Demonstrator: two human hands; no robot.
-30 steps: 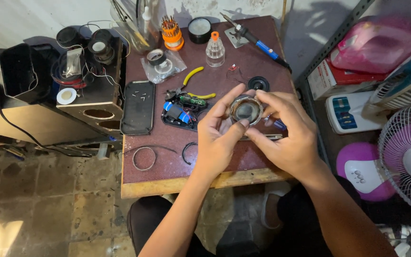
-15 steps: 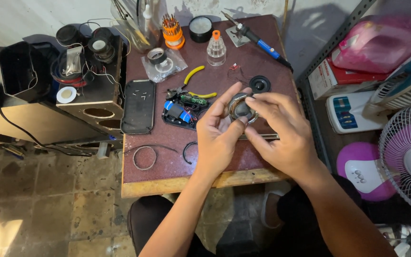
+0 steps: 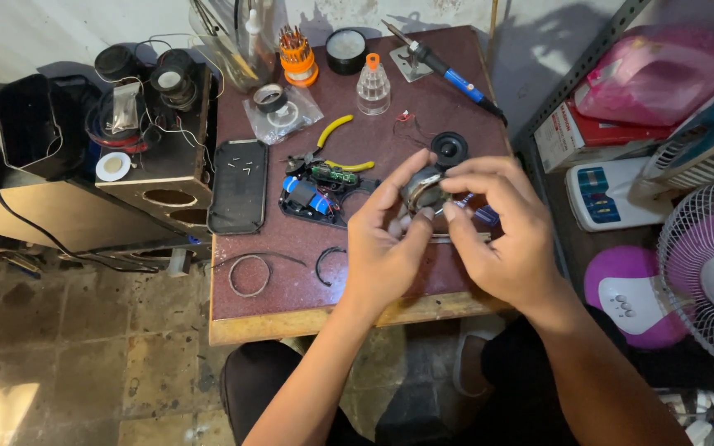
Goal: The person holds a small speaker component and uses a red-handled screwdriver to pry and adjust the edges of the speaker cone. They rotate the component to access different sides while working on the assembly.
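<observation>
Over the middle of a small dark red table (image 3: 291, 285), my left hand (image 3: 383, 244) and my right hand (image 3: 502, 231) together hold a small round speaker part (image 3: 423, 188), grey and metallic. My left thumb and forefinger curl round its left side. Fingertips of my right hand pinch its lower right edge. Just behind it on the table lie an opened black device with blue cells and a green circuit board (image 3: 316, 190), and a small black round speaker (image 3: 449, 149).
Yellow-handled pliers (image 3: 332, 132), a blue-handled soldering iron (image 3: 456, 76), a clear bottle (image 3: 373, 87), an orange screwdriver set (image 3: 297, 51), a black lid with screws (image 3: 240, 186) and loose rubber rings (image 3: 249, 275) lie on the table. Speaker boxes stand left; shelves and fans (image 3: 708, 264) stand right.
Both hands have turned the round part between them; its open face showed towards me before, and now it is tilted with my right fingertips pinching its edge. The hands stayed over the same spot.
</observation>
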